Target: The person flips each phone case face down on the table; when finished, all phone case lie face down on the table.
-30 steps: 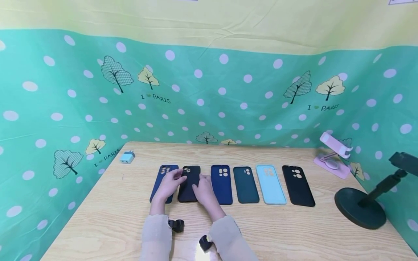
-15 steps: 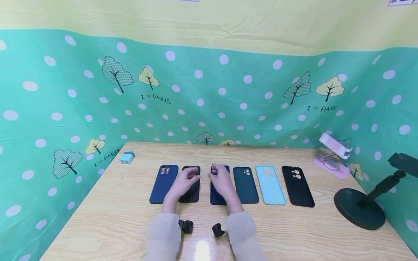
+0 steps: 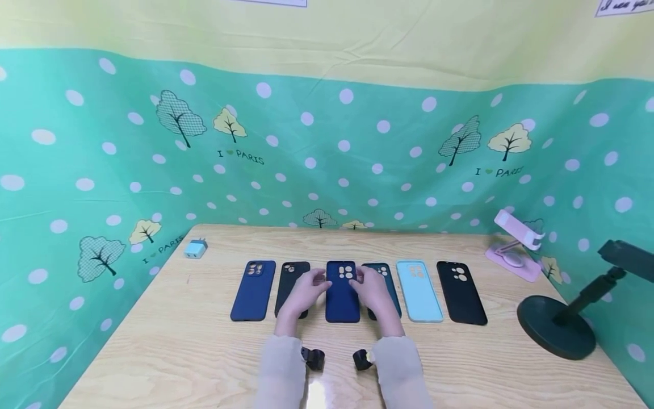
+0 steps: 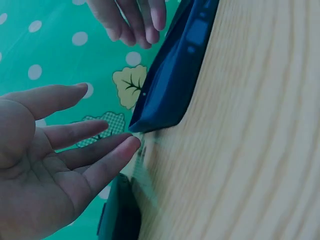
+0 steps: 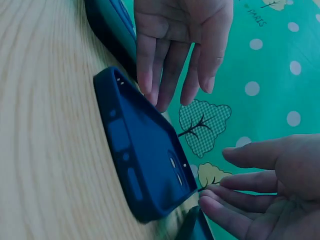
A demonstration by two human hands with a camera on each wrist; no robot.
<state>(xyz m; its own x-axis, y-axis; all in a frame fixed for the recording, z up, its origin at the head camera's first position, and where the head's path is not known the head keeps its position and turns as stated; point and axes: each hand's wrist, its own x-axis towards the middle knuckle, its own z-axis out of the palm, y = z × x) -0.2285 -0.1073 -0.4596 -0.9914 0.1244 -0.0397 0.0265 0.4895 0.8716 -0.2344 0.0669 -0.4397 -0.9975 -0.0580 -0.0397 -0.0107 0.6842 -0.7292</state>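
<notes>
A navy blue phone case lies in a row of cases on the wooden table, its inside facing up in the right wrist view. My left hand is at its left side, over part of a black phone case. At its right side is my right hand, partly covering a dark teal phone case. Fingers of the left hand are spread and relaxed near the case's edge. Those of the right hand are nearly straight too. Whether fingertips touch the case, I cannot tell.
Another blue case lies at the row's left end. A light blue case and a black case lie to the right. A charger plug, a pink phone stand and a black stand stand farther out.
Both hands have shifted right, from either side of the black case to either side of the navy blue case. The cases keep their places in the row.
</notes>
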